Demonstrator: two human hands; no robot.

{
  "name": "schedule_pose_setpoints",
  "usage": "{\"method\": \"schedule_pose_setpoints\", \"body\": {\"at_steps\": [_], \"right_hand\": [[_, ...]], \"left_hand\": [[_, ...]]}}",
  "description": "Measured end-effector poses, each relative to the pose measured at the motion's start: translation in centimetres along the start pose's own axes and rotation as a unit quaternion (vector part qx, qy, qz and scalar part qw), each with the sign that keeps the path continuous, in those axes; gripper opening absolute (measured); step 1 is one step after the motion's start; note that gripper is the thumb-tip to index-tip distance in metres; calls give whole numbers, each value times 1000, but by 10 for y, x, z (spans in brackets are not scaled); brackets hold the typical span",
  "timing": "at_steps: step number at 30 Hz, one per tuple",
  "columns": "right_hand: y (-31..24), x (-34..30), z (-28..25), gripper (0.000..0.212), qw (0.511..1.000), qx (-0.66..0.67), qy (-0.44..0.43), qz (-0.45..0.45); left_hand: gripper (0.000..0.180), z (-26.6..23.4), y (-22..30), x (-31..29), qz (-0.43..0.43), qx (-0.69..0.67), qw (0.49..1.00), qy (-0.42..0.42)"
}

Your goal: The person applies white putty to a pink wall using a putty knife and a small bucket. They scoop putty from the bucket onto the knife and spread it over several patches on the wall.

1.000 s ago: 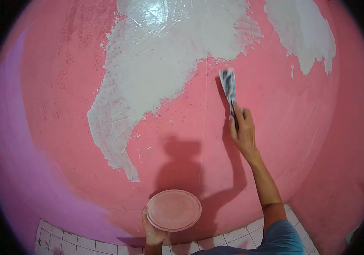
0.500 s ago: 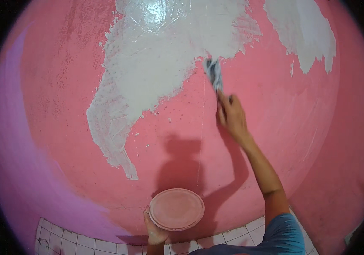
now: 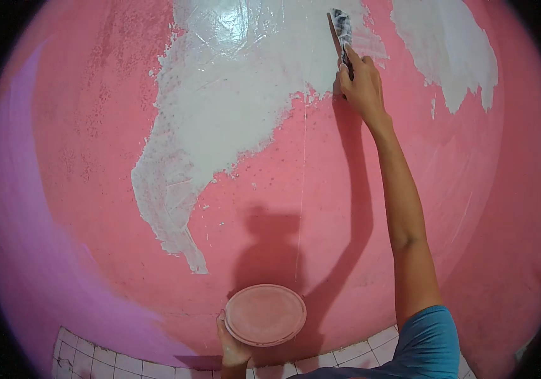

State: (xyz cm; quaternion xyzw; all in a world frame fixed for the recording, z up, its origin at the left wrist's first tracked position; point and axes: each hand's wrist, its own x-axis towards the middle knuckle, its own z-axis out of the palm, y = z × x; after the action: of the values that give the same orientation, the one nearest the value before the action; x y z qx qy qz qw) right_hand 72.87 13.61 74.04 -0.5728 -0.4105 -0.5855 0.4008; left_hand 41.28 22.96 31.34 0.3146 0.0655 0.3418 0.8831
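My right hand (image 3: 366,85) is raised at the end of a long reach, fingers closed round the dark handle of a putty knife (image 3: 342,28). White putty is smeared over its blade, which is at the right part of a large white putty patch (image 3: 220,107) on the pink wall. Low in the middle, my left hand (image 3: 234,344) grips the left edge of a round pink disc, like a tub lid (image 3: 266,316). Most of the left fingers are hidden behind it. The disc's visible face is bare and flat.
Another white putty patch (image 3: 453,57) covers the wall at upper right. A purple painted area (image 3: 14,189) curves along the left side. White tiles (image 3: 103,357) run along the bottom. Shadows of my arm and head fall on the wall.
My right hand has moved up and slightly right with the putty knife, from the patch's lower edge to higher on it. The arm is straighter. My left hand and the disc have barely shifted.
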Motion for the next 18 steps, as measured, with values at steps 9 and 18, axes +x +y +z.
{"method": "schedule_pose_setpoints", "body": {"at_steps": [9,18], "right_hand": [[-33,-157,-14,44,989,26,-139,37],[-20,-34,-16,43,998,52,-2,-19]], "left_hand": [[71,5,8,-3,-14,-23,1000,-16],[71,-1,4,4,-25,-28,999,-17]]}}
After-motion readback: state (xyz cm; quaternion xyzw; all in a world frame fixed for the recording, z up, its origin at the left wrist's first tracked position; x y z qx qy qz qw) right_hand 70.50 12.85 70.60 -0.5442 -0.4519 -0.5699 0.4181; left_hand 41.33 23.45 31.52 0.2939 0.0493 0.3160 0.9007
